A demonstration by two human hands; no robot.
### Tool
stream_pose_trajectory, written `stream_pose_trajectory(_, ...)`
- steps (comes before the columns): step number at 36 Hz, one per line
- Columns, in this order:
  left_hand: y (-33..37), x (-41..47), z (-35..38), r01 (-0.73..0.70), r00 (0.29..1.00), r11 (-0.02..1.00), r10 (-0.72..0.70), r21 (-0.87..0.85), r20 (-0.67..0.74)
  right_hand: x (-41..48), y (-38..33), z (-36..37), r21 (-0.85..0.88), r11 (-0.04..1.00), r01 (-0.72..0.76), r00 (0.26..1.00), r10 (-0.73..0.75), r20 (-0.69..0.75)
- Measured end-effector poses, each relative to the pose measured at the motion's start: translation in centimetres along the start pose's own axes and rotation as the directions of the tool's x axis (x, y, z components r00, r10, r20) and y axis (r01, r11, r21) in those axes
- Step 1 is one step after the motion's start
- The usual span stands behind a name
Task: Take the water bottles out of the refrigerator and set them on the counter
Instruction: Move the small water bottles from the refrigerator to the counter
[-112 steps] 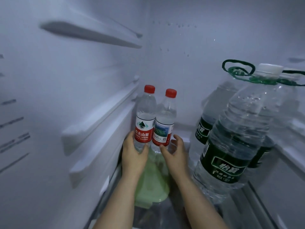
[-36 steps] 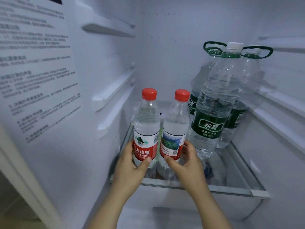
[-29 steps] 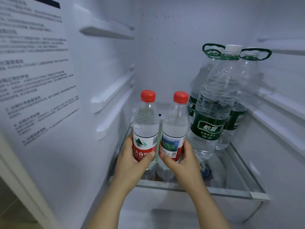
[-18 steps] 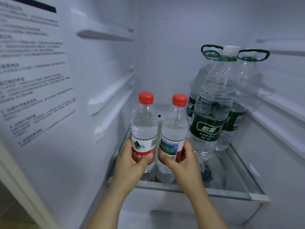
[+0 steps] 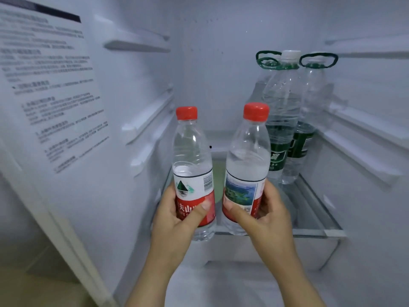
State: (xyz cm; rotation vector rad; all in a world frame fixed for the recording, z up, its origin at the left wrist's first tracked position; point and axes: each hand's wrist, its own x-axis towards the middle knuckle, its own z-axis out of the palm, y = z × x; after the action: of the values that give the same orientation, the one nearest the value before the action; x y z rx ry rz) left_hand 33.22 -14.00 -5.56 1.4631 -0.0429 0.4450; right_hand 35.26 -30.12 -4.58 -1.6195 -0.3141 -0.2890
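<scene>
Two small clear water bottles with red caps and red-and-white labels are held upright in front of the open refrigerator. My left hand (image 5: 177,216) grips the left bottle (image 5: 191,165) around its label. My right hand (image 5: 265,216) grips the right bottle (image 5: 247,160) the same way. Both bottles are off the glass shelf (image 5: 309,231), at its front edge, a small gap between them.
Three large clear bottles (image 5: 282,120) with green labels and green carry loops stand at the back right of the shelf. The refrigerator's left inner wall carries a printed sheet (image 5: 48,85) and white shelf rails (image 5: 148,120). A drawer front (image 5: 265,251) sits under the shelf.
Both hands have drawn the two small bottles out from the back of the shelf toward me and lifted them past its front edge; the bottles now stand slightly further apart.
</scene>
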Motion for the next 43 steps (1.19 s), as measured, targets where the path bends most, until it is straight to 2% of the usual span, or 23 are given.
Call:
stream_pose_trajectory(6,2.1,-0.7,-0.6,-0.056,0.991,0.998,0.06,-0.033,0.116,-3.0,-3.4,-0.3,-0.016,0.999,0.03,0.989,-0.032,-0.145)
stream_pose_trajectory(13,4.2,-3.5,-0.6,-0.084,0.953,0.991,0.111,-0.107,0.284,-7.9,-6.5,-0.3,-0.063,0.997,0.034,0.942,-0.053,-0.333)
stream_pose_trajectory(23,5.2,-8.7,0.4,-0.009,0.852,0.98,0.11,-0.197,0.512,-16.3,-9.5,-1.1,-0.172,0.984,-0.039,0.828,-0.065,-0.557)
stream_pose_trajectory(35,9.0,-15.4,5.9,0.051,0.701,0.948,0.19,-0.314,0.687,-24.6,-14.7,-5.6,-0.26,0.964,-0.055,0.664,-0.159,-0.73)
stream_pose_trajectory(43,11.9,-22.9,10.6,0.121,0.553,0.92,0.25,-0.373,0.795,-32.6,-18.4,-9.5,-0.365,0.919,-0.149,0.524,-0.239,-0.817)
